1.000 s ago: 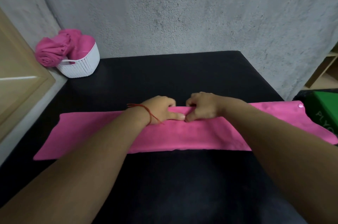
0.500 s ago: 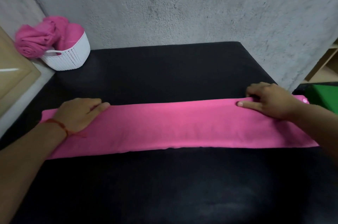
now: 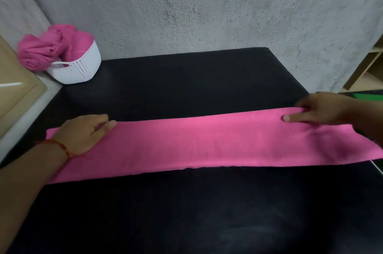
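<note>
Pinching far edge of pink towel (image 3: 186, 143) on desk (image 3: 186, 212), left hand (image 3: 80, 135) and right hand (image 3: 319, 110) are holding opposite ends, grips closed on cloth.

We look forward and down from head height, close; the long pink folded towel (image 3: 207, 141) spans the frame.

A rough grey plaster wall (image 3: 207, 4) backs the black table (image 3: 186, 212), with pale wooden shelving (image 3: 369, 71) at right.
</note>
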`<state>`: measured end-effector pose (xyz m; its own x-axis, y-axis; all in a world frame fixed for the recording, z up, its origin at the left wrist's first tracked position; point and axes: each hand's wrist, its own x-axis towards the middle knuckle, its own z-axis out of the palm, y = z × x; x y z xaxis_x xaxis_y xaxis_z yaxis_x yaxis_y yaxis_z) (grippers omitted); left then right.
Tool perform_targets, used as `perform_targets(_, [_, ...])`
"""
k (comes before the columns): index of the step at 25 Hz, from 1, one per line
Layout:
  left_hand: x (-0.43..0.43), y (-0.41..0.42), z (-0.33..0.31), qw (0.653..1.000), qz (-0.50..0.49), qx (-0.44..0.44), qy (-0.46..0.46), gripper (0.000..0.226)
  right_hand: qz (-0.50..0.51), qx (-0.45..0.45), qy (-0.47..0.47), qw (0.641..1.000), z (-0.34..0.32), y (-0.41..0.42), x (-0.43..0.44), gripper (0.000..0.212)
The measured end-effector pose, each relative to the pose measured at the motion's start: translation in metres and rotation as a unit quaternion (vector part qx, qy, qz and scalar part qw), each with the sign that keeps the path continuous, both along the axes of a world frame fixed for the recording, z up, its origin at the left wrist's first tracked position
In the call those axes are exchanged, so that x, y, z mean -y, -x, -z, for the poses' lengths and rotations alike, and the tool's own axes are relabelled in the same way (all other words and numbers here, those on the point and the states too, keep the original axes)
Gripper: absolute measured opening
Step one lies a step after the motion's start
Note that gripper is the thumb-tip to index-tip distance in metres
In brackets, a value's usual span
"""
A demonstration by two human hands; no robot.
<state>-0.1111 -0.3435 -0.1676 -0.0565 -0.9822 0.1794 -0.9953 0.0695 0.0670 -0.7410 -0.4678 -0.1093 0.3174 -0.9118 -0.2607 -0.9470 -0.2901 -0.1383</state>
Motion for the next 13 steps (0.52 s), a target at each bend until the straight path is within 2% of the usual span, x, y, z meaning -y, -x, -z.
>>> perform_targets(5, [-0.003,-0.014,-0.006,0.996,-0.028,0.063,-0.063,0.076,0.019,-0.017,0.056,0.998,0.018,0.021,-0.008,0.064])
perform_targets(8, [-0.008,-0.024,-0.023,0.991,-0.047,0.027,-0.123,0.069,0.002,-0.011,0.072,0.997,0.004,0.024,-0.014,0.060])
perform_targets(10, [-0.024,-0.031,-0.036,0.993,-0.027,0.000,-0.119,0.062,-0.008,0.005,0.081,0.997,-0.011,0.024,-0.024,0.050])
perform_targets(13, [-0.046,-0.035,-0.070,0.997,0.003,0.009,-0.073,0.053,-0.038,0.032,0.101,0.994,-0.043,0.024,-0.037,0.031])
